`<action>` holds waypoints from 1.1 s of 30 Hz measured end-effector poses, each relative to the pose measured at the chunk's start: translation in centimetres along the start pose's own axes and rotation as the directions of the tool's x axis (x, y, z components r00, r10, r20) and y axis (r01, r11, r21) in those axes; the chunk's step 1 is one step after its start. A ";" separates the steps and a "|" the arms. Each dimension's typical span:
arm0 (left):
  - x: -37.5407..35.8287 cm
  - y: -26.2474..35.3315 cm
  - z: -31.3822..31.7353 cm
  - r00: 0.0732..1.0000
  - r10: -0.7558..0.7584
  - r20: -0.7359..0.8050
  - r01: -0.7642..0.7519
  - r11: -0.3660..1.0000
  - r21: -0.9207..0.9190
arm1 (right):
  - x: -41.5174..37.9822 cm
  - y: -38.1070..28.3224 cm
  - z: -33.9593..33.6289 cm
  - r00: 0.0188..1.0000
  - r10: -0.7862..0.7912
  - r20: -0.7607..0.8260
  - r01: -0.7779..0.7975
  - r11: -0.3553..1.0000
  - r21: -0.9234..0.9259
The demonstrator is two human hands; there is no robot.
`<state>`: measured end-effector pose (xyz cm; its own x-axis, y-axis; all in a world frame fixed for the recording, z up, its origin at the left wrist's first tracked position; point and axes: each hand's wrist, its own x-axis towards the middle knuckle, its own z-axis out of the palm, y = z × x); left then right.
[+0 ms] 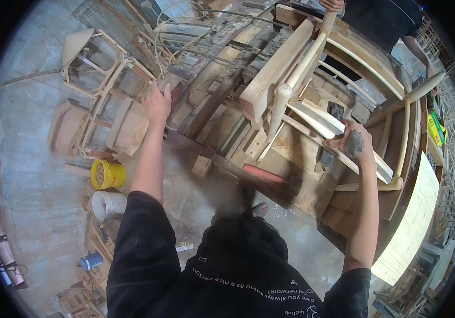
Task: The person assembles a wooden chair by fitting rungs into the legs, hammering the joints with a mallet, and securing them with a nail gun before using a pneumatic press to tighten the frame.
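My left hand [157,106] reaches out over the left edge of the bench, thumb and fingers apart. Its fingertips are right at the lower end of a thin pale hose [157,50] that loops down from above. On the right, my right hand [355,142] grips a pale wooden rail [317,120] of a chair frame, fingers wrapped round it and partly hidden. The frame lies tilted on the bench, and its rounded post [279,108] points toward me. A thick wooden block [275,74] is beside that post.
Another person [384,21] stands across the workbench [201,146], one hand [332,4] on the frame's far end. Wooden chair frames [97,111] stand at left, near a yellow bucket [116,175] and a white bucket [112,204]. A pale board [410,222] lies at right.
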<state>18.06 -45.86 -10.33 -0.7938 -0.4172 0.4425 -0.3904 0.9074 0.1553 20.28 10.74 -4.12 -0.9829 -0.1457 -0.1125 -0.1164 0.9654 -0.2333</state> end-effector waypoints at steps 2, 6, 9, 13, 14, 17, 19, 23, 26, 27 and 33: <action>0.0 0.2 -0.2 1.000 0.003 -0.008 -0.003 1.000 -0.008 | -0.2 -0.5 -0.6 1.000 0.016 0.018 -0.016 1.000 0.002; -0.1 0.2 -0.2 0.999 0.019 -0.042 -0.020 0.999 -0.027 | -0.4 -1.4 -1.7 0.996 0.046 0.074 -0.047 0.999 0.012; -0.1 0.6 -0.6 1.000 -0.009 -0.003 0.009 1.000 -0.011 | -0.3 -1.4 -1.8 0.993 0.058 0.105 -0.061 0.998 0.022; -0.2 0.5 -0.5 0.999 0.021 -0.041 -0.020 0.999 0.027 | -0.4 -1.4 -1.6 0.995 0.057 0.079 -0.057 0.998 0.006; -0.2 0.4 -0.5 0.998 0.026 -0.049 -0.025 0.999 0.026 | -0.5 -1.4 -1.6 0.996 0.055 0.077 -0.055 0.998 0.010; -0.1 0.3 -0.2 0.996 0.045 -0.073 -0.044 0.999 0.022 | -0.5 -1.5 -1.7 0.996 0.050 0.075 -0.052 0.998 0.023; 0.0 0.0 0.0 0.994 0.064 -0.090 -0.063 0.998 0.015 | -0.5 -1.4 -1.7 0.996 0.051 0.078 -0.054 0.998 0.030; 0.0 -0.1 0.1 0.997 0.046 -0.064 -0.045 0.999 0.016 | -0.5 -1.4 -1.6 0.996 0.048 0.072 -0.052 0.998 0.046; 0.0 0.1 -0.1 0.998 0.038 -0.040 -0.038 0.999 -0.011 | -0.4 -1.2 -1.5 0.997 0.046 0.067 -0.049 0.998 0.046; 0.0 0.0 0.0 0.998 0.041 -0.046 -0.042 0.999 -0.026 | -0.4 -1.2 -1.5 0.996 0.049 0.072 -0.051 0.998 0.039; 0.2 -0.5 0.5 0.996 0.048 -0.070 -0.050 0.998 -0.025 | 0.2 0.1 0.3 0.999 0.029 0.030 -0.030 0.999 0.041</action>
<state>17.90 -46.39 -10.74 -0.7768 -0.3688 0.5104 -0.3386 0.9280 0.1552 20.09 10.69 -4.49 -0.9811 -0.1239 -0.1485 -0.0805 0.9598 -0.2689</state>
